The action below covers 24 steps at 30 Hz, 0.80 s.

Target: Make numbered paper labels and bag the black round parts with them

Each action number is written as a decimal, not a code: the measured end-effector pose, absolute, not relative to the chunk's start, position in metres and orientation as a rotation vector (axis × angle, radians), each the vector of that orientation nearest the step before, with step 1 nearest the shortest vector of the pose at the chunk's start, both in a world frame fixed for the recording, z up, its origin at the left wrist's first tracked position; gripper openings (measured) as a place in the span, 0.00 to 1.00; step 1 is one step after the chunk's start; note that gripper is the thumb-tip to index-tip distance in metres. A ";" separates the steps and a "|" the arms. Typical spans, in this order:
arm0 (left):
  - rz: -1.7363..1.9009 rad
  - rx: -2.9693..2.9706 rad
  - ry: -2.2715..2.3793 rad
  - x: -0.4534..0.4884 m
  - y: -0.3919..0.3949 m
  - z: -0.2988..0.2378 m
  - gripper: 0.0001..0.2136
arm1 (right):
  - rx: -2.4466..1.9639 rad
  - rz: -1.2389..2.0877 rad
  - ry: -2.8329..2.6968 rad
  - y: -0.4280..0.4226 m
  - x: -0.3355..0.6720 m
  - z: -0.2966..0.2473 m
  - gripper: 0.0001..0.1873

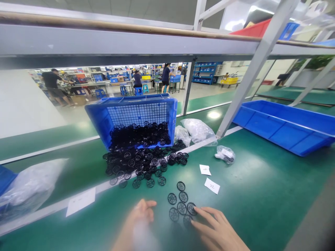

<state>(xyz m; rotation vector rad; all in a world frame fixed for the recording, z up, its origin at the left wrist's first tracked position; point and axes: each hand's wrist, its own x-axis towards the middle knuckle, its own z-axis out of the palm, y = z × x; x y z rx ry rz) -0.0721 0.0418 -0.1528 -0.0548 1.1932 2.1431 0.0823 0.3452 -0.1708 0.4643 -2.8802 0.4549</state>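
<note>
My right hand is spread, palm down, with fingertips touching the right side of a loose group of small black spoked wheels. One fingertip meets the rightmost wheel, and another is at the lowest wheel. Left of that group, my left hand hovers, slightly blurred, its index finger stretched out and the others partly bent; nothing shows in it. Farther back, a large pile of the same black wheels spills from a blue crate tipped on its side.
Two paper slips with handwriting and a small clear bag lie right of the wheels. Plastic bags sit beside the crate. A blue tray stands at right, a white sheet at left. A metal post rises behind; people work beyond.
</note>
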 end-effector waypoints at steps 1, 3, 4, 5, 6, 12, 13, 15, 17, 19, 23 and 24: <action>2.141 -0.054 1.191 -0.072 0.041 -0.154 0.09 | 0.458 0.455 -2.885 0.346 0.083 -0.171 0.23; 2.132 -0.049 1.196 -0.073 0.041 -0.155 0.09 | 0.449 0.450 -2.901 0.348 0.087 -0.169 0.22; 2.133 -0.049 1.198 -0.073 0.040 -0.155 0.09 | 0.447 0.447 -2.906 0.349 0.090 -0.167 0.21; 2.134 -0.050 1.198 -0.072 0.040 -0.155 0.09 | 0.448 0.447 -2.913 0.349 0.093 -0.164 0.21; 2.139 -0.053 1.194 -0.072 0.041 -0.154 0.08 | 0.444 0.450 -2.920 0.350 0.096 -0.161 0.20; 2.137 -0.086 1.221 -0.070 0.044 -0.146 0.10 | 0.290 0.549 -2.890 0.357 0.119 -0.146 0.22; 2.136 -0.086 1.229 -0.070 0.044 -0.146 0.10 | 0.259 0.558 -2.868 0.359 0.121 -0.146 0.23; 2.128 -0.093 1.243 -0.070 0.044 -0.145 0.11 | 0.209 0.551 -2.828 0.361 0.124 -0.148 0.24; 2.117 -0.107 1.247 -0.070 0.044 -0.146 0.12 | 0.200 0.519 -2.827 0.360 0.125 -0.150 0.24; 2.110 -0.120 1.253 -0.070 0.044 -0.146 0.12 | 0.245 0.479 -2.856 0.356 0.123 -0.150 0.23; 2.105 -0.148 1.249 -0.070 0.043 -0.145 0.12 | 0.372 0.426 -2.911 0.349 0.117 -0.149 0.21; 2.110 -0.142 1.241 -0.070 0.043 -0.145 0.12 | 0.397 0.424 -2.914 0.349 0.116 -0.148 0.19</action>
